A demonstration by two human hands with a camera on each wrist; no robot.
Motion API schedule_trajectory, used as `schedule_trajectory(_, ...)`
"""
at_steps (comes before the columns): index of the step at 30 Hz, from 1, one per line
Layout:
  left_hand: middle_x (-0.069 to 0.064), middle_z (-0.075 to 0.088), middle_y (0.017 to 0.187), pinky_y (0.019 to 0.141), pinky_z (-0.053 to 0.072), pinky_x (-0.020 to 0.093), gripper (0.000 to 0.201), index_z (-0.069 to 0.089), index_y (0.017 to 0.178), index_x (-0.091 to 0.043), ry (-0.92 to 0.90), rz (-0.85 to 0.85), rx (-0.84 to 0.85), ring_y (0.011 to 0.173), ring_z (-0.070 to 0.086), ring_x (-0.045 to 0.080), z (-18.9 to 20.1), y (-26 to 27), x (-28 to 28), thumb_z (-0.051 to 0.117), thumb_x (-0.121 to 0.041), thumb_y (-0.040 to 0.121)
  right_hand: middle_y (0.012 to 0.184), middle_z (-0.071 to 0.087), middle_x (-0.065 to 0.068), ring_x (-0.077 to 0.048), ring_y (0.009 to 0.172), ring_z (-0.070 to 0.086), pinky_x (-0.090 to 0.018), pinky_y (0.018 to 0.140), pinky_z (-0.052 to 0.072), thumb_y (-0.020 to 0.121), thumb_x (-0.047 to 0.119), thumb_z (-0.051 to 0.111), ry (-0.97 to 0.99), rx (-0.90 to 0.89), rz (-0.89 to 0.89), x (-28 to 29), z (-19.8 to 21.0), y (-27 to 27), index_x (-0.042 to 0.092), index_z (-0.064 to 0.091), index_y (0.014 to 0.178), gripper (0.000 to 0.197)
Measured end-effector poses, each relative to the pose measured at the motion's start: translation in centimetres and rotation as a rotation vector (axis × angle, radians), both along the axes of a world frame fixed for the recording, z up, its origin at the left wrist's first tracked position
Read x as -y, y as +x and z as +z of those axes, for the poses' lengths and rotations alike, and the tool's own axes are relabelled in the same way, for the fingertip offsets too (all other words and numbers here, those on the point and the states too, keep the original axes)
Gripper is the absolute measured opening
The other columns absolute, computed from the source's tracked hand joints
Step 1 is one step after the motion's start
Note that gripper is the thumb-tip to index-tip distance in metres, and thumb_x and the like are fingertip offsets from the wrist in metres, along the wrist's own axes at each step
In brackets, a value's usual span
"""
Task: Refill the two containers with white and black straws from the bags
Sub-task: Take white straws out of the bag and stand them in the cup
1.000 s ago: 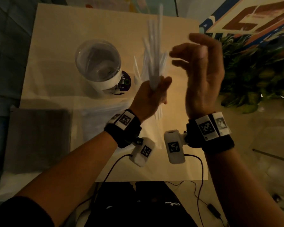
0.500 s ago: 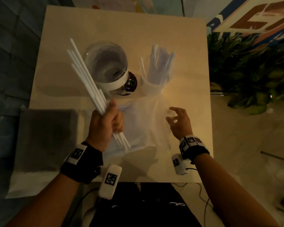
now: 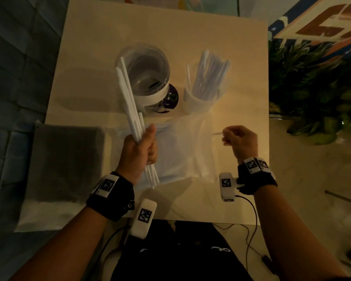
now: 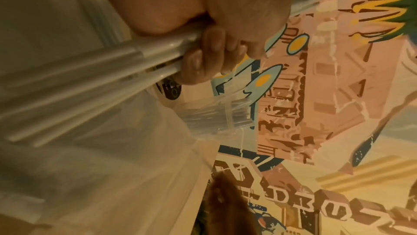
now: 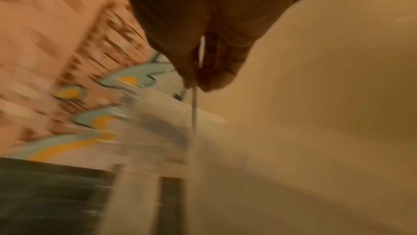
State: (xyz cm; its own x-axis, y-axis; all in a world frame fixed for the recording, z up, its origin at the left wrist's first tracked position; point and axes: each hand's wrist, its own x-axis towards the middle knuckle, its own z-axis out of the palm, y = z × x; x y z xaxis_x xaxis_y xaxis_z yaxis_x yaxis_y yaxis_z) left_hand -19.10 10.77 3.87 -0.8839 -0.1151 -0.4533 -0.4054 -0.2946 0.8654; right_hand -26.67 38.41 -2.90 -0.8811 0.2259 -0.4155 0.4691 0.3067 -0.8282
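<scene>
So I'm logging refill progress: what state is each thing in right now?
Left hand: grips a bundle of white straws.
Right hand: pinches a single straw.
Left container: upright, no straws seen in it.
Right container: upright, holds white straws.
Clear bag: lying flat on the table.
Dark bag: flat, untouched.

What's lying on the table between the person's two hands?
In the head view, a clear plastic bag lies crumpled on the table between the left hand, gripping white straws, and the right hand.

left hand (image 3: 139,151): fist clenched round a bundle | right hand (image 3: 241,141): fingertips pinching something thin
</scene>
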Motion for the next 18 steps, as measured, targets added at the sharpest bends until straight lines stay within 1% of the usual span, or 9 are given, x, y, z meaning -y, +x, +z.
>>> schedule_trajectory(4,-0.002,0.027,0.049,0.051,0.019,0.037,0.049,0.034,0.058,-0.021,-0.033,-0.017,0.008,0.046,0.025,0.016,0.4,-0.3,-0.3,0.048,-0.042,0.099,0.085,0.071,0.000,-0.014,0.071,0.064,-0.027,0.064,0.053,0.090,0.018,0.070,-0.068,-0.320,-0.004,1.0,7.1,0.0,0.013,0.070,0.094,0.007)
schedule_trajectory(6,0.001,0.035,0.053,0.057,0.031,0.036,0.047,0.040,0.059,-0.020,-0.124,-0.029,-0.018,0.051,0.037,0.018,0.4,-0.6,-0.7,0.047,-0.041,0.101,0.085,0.069,0.003,-0.012,0.073,0.064,-0.025,0.066,0.051,0.090,0.020,0.071,0.005,-0.472,0.136,2.3,10.6,0.3,0.017,0.068,0.092,0.005)
schedule_trajectory(8,0.004,0.051,0.061,0.071,0.044,0.033,0.047,0.050,0.063,-0.016,-0.249,-0.065,-0.048,0.062,0.052,0.019,0.5,-0.8,-1.2,0.046,-0.045,0.100,0.086,0.067,0.002,-0.016,0.076,0.066,-0.024,0.070,0.052,0.089,0.020,0.072,0.070,-0.583,0.311,4.3,13.2,0.9,0.020,0.066,0.090,0.006)
schedule_trajectory(10,0.005,0.068,0.077,0.083,0.050,0.031,0.046,0.062,0.073,-0.012,-0.224,-0.086,-0.056,0.079,0.064,0.020,0.8,-1.0,-2.0,0.047,-0.050,0.093,0.086,0.068,0.003,-0.013,0.076,0.067,-0.020,0.071,0.053,0.089,0.020,0.073,0.053,-0.562,0.413,6.5,14.4,1.4,0.017,0.067,0.091,0.007)
schedule_trajectory(12,0.007,0.073,0.085,0.089,0.052,0.036,0.050,0.067,0.082,-0.006,-0.103,-0.119,-0.074,0.087,0.068,0.026,1.3,-1.0,-2.8,0.048,-0.052,0.089,0.085,0.069,0.004,-0.007,0.073,0.066,-0.019,0.068,0.052,0.089,0.020,0.072,-0.005,-0.490,0.458,8.3,14.4,1.6,0.013,0.069,0.092,0.009)
schedule_trajectory(13,0.011,0.073,0.083,0.089,0.053,0.039,0.051,0.066,0.083,-0.004,-0.050,-0.134,-0.075,0.084,0.069,0.028,1.6,-0.9,-3.1,0.048,-0.050,0.093,0.084,0.069,0.004,-0.007,0.071,0.065,-0.020,0.067,0.052,0.089,0.020,0.072,-0.037,-0.461,0.457,9.1,14.2,1.6,0.011,0.070,0.093,0.010)
schedule_trajectory(15,0.013,0.068,0.071,0.075,0.056,0.041,0.042,0.060,0.082,-0.005,0.077,-0.134,-0.078,0.068,0.068,0.028,2.2,-0.6,-3.7,0.045,-0.040,0.100,0.081,0.070,0.003,-0.006,0.068,0.064,-0.020,0.064,0.050,0.088,0.020,0.073,-0.117,-0.408,0.430,10.1,13.9,1.5,0.010,0.071,0.092,0.010)
schedule_trajectory(16,0.009,0.063,0.064,0.065,0.056,0.040,0.037,0.055,0.080,-0.008,0.149,-0.118,-0.076,0.059,0.063,0.025,2.5,-0.5,-3.8,0.044,-0.037,0.100,0.080,0.070,0.002,-0.007,0.066,0.064,-0.020,0.063,0.049,0.088,0.020,0.073,-0.159,-0.385,0.418,10.5,13.9,1.4,0.010,0.071,0.092,0.010)
schedule_trajectory(18,0.002,0.050,0.054,0.052,0.047,0.033,0.037,0.050,0.074,-0.014,0.228,-0.094,-0.068,0.047,0.048,0.018,2.5,0.0,-3.8,0.047,-0.043,0.097,0.079,0.070,0.001,-0.008,0.065,0.064,-0.021,0.062,0.049,0.089,0.020,0.072,-0.194,-0.347,0.430,11.0,13.9,1.3,0.010,0.071,0.093,0.011)
